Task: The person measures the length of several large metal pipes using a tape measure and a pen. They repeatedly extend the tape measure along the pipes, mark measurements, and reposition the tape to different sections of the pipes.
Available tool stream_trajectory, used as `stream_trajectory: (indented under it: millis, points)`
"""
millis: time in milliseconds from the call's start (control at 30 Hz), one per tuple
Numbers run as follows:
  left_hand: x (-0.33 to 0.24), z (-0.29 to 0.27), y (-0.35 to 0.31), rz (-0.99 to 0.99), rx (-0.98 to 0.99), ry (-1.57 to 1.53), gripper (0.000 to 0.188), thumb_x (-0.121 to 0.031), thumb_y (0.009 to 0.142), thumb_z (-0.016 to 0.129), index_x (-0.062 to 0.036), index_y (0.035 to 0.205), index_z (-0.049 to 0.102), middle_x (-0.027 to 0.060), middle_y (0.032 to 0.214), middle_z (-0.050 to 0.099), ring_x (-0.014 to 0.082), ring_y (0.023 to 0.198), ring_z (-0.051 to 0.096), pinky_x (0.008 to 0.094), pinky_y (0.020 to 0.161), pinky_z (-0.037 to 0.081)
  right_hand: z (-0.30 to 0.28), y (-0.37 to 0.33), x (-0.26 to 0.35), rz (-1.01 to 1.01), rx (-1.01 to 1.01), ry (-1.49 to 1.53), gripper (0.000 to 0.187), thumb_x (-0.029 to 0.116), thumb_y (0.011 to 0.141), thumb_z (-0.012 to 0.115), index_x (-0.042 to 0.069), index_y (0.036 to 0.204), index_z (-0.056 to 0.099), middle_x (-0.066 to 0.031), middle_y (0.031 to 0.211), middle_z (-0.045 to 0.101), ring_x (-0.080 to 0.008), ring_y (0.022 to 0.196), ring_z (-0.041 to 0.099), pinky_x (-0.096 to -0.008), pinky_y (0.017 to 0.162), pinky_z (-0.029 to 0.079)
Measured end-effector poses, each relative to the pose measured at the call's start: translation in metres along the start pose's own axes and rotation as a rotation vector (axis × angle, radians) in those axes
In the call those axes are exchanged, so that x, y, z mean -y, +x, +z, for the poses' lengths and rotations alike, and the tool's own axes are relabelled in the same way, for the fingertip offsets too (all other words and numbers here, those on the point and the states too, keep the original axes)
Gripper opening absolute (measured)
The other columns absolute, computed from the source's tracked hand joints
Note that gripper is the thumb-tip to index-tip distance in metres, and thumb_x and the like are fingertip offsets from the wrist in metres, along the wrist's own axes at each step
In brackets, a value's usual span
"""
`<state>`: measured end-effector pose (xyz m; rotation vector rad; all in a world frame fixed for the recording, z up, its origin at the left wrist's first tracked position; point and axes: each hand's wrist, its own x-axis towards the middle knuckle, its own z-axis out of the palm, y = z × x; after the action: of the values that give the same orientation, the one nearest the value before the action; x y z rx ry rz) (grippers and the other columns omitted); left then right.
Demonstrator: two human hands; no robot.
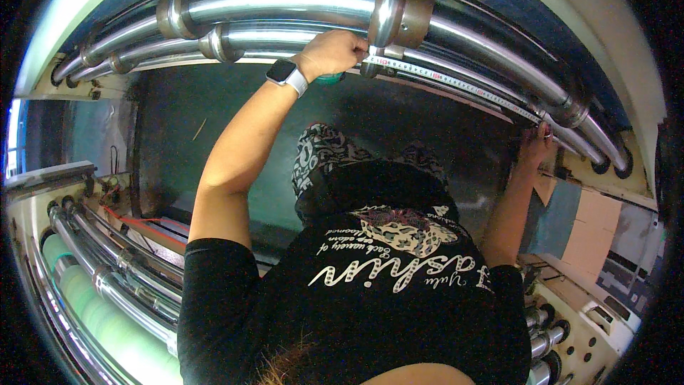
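Note:
A white tape measure blade (456, 84) with black and red markings stretches along the metal rollers between my two hands. My left hand (331, 51), with a watch (285, 76) on its wrist, is closed at the blade's left end beside a metal collar (402, 7). Below that hand part of a green rounded object (330, 79) shows, perhaps the tape's case; the hand hides the rest. Far to the right, my right hand (539, 144) has its fingers at the blade's other end, by the lower roller. Those fingers are dim and small, but appear closed on the tape.
Thick chrome rollers (285, 6) with several collars span the machine in front of me. Beneath them is a dark floor (214, 136). Behind me at the lower left are more rollers and a pale green cylinder (107, 314). Cardboard-coloured panels (584, 232) stand at the right.

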<state>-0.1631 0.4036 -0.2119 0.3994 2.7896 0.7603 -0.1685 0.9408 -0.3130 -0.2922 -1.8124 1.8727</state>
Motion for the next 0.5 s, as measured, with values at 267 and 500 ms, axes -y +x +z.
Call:
stream_trajectory:
  millis: [267, 500]
  points:
    - [-0.003, -0.001, 0.001, -0.011, 0.022, -0.011, 0.026, -0.028, 0.079, 0.053, -0.0105, 0.095, 0.064, 0.0133, 0.086, 0.062, 0.0291, 0.08, 0.059, 0.0371, 0.072, 0.045, 0.022, -0.014, 0.031, 0.172, -0.081, 0.211, 0.013, 0.011, 0.081, 0.058, 0.014, 0.077, 0.047, 0.002, 0.06, 0.043, -0.0126, 0.05, 0.038, -0.029, 0.048, 0.033]
    - [-0.002, 0.001, 0.001, 0.012, -0.007, -0.026, 0.025, -0.027, 0.08, 0.053, -0.0107, 0.094, 0.064, 0.0132, 0.085, 0.062, 0.0285, 0.08, 0.059, 0.0368, 0.072, 0.045, 0.02, -0.012, 0.028, 0.147, -0.113, 0.225, 0.016, 0.01, 0.082, 0.057, 0.014, 0.073, 0.044, 0.0032, 0.058, 0.038, -0.0108, 0.048, 0.034, -0.028, 0.047, 0.03]
